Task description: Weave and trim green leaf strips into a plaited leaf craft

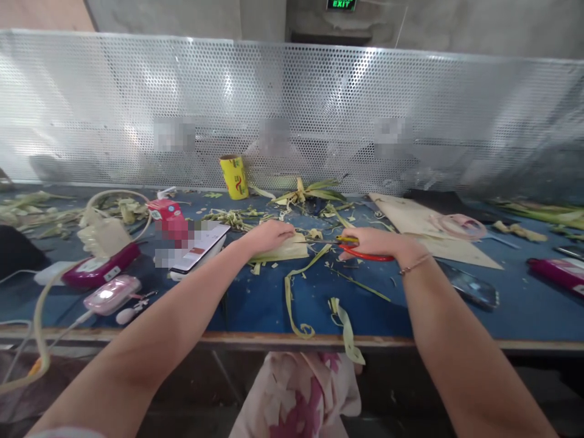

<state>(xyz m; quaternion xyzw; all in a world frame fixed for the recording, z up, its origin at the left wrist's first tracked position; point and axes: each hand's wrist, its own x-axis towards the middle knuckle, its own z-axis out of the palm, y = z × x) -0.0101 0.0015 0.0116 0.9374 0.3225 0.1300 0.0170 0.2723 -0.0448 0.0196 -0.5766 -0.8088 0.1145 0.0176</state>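
My left hand [272, 236] is closed on a flat pale-green husk strip [292, 250], its fingers curled over the strip's upper edge. My right hand [371, 240] grips a pair of scissors [347, 241] with red and yellow handles. The blades point left and reach the right end of the husk strip; whether they are open or shut I cannot make out. Below the hands, a long curled strip of husk [288, 298] lies on the blue table, and a shorter curled strip [347, 331] hangs over the front edge.
A yellow roll [234, 177] stands before the perforated metal screen [292, 97]. Husk scraps [235, 218] litter the blue table [255, 310]. Left are a phone [203, 246] and a pink case [112, 295]. Right are a beige board [424, 228], tape [463, 226] and a dark phone [469, 285].
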